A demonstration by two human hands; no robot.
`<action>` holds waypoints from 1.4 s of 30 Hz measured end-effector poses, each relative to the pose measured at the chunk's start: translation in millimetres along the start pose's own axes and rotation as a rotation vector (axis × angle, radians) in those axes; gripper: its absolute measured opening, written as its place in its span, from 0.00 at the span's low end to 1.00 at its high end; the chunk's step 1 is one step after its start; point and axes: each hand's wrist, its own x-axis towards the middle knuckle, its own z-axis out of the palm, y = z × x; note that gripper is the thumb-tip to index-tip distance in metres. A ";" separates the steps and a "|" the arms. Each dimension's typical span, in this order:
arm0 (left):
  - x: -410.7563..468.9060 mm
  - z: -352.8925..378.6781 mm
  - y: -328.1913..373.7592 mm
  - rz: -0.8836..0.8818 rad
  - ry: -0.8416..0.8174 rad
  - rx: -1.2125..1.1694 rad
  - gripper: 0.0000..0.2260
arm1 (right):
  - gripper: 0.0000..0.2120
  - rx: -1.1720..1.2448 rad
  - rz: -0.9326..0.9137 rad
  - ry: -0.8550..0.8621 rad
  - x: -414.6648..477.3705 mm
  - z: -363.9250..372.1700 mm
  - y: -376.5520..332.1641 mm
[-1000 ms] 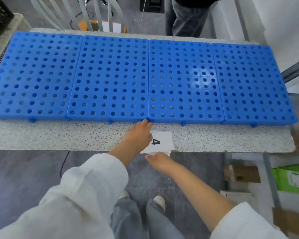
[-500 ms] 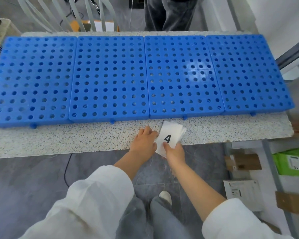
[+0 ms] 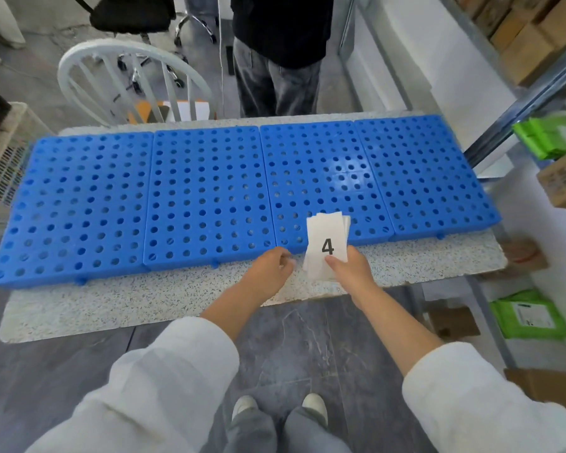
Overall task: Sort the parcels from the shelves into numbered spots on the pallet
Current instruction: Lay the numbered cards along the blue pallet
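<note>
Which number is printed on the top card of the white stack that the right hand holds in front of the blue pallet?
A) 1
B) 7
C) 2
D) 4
D: the top card, pinched together with the stack under it by the right hand, shows a black 4.

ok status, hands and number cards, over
Right hand pinches number card stack, 4 on top, over near edge of blue pallet. Left hand loosely curled beside it, holding nothing. No parcels on pallet. Person stands beyond table.
</note>
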 end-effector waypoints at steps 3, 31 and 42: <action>-9.5 -23.7 27.7 -0.027 0.080 -0.214 0.17 | 0.13 0.068 -0.072 -0.027 -18.9 -10.9 -39.4; 14.7 -55.0 214.3 0.245 0.335 -0.614 0.06 | 0.09 0.533 -0.265 0.013 4.4 -135.1 -136.4; 76.3 -2.7 264.7 0.170 0.441 -0.663 0.05 | 0.06 0.493 -0.297 -0.075 79.2 -215.5 -123.5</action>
